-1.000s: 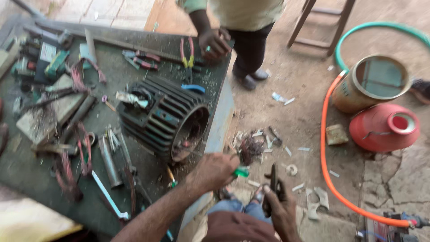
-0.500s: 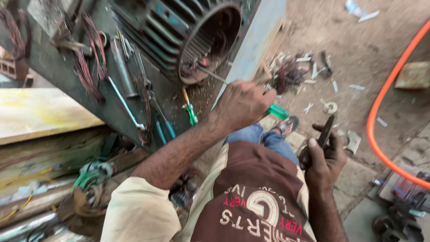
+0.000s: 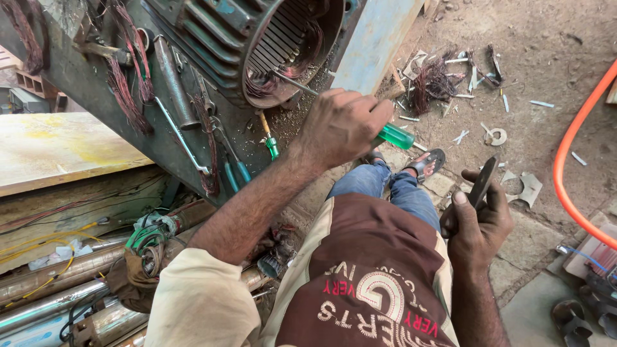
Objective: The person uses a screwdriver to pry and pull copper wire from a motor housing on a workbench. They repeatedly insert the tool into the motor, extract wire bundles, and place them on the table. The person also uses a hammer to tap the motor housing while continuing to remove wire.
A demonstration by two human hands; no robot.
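My left hand (image 3: 340, 125) is closed around a screwdriver with a green handle (image 3: 395, 136). Its metal shaft (image 3: 292, 83) reaches into the open end of a dark ribbed motor housing (image 3: 225, 32), at the reddish copper windings (image 3: 257, 87). The housing lies on a tilted-looking metal workbench (image 3: 83, 83). My right hand (image 3: 479, 225) is lower right, above my knee, gripping a black flat-handled tool (image 3: 482, 180) that points up. Whether this tool is a pair of pliers I cannot tell.
On the bench lie a small green screwdriver (image 3: 270, 141), blue-handled pliers (image 3: 234, 170), a steel rod (image 3: 173, 83) and bunches of old wire (image 3: 125, 87). Scrap wire and metal bits (image 3: 437, 80) litter the dirt floor. An orange hose (image 3: 569, 173) curves at right. Pipes (image 3: 51, 283) lie under the bench.
The view has dropped and closed in on the motor opening; another person at the far side is out of view. Both hands keep their tools; the screwdriver stays at the windings.
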